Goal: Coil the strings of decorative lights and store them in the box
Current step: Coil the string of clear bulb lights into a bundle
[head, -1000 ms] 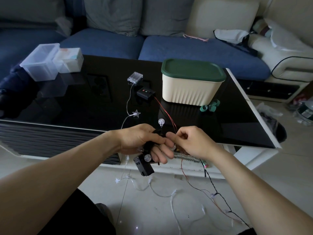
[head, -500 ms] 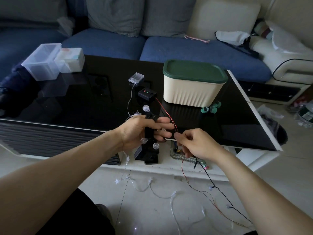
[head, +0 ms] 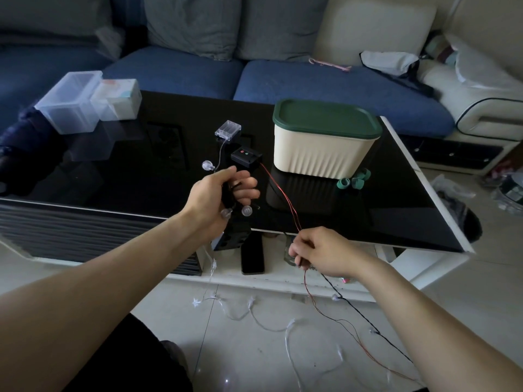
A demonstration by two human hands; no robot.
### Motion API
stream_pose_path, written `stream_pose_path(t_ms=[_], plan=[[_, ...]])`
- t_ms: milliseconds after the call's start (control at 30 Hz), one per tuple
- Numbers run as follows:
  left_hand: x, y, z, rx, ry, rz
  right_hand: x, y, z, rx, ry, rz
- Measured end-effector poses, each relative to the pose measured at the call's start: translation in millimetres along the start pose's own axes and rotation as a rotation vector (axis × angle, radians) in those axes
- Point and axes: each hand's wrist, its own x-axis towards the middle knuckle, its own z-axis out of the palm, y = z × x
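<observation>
My left hand (head: 219,195) grips a small coil of black-wired lights above the black table (head: 141,176); round clear bulbs (head: 246,211) stick out below my fingers. My right hand (head: 317,251) pinches the black light wire (head: 368,323) near the table's front edge, and the wire trails down to the floor. A thin red wire (head: 278,190) runs from the black controller box (head: 245,157) past my right hand. A clear battery case (head: 227,130) with a white star-light string (head: 266,325) lies behind; that string hangs to the floor. The cream box with a green lid (head: 322,140) stands shut.
Two clear plastic containers (head: 85,101) stand at the table's far left. Small green rings (head: 353,181) lie beside the cream box. A dark phone (head: 252,257) rests on the lower white shelf. A blue sofa (head: 311,80) runs behind the table.
My left hand has risen and moved away over the table with the coil. My right hand has dropped lower toward the table's front edge, sliding along the wire, so the hands are farther apart.
</observation>
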Motion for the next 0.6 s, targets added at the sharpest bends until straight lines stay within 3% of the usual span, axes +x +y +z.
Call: stream_pose_path(t_ms=[67,233,433,600], plan=[[-1,1,1,-0.091,-0.102,-0.013,-3,-10,7,-0.026,-0.019,-0.046],[0,-4,0,0.058,0.048,-0.055,-13,-41,20,-0.111,-0.049,-0.219],[-5,-15,1,0.351,-0.123,-0.237,-23,-54,14,-0.019,0.045,-0.339],[-7,-26,0,0.692,-0.290,-0.244,-21,-47,7,0.108,0.173,-0.367]])
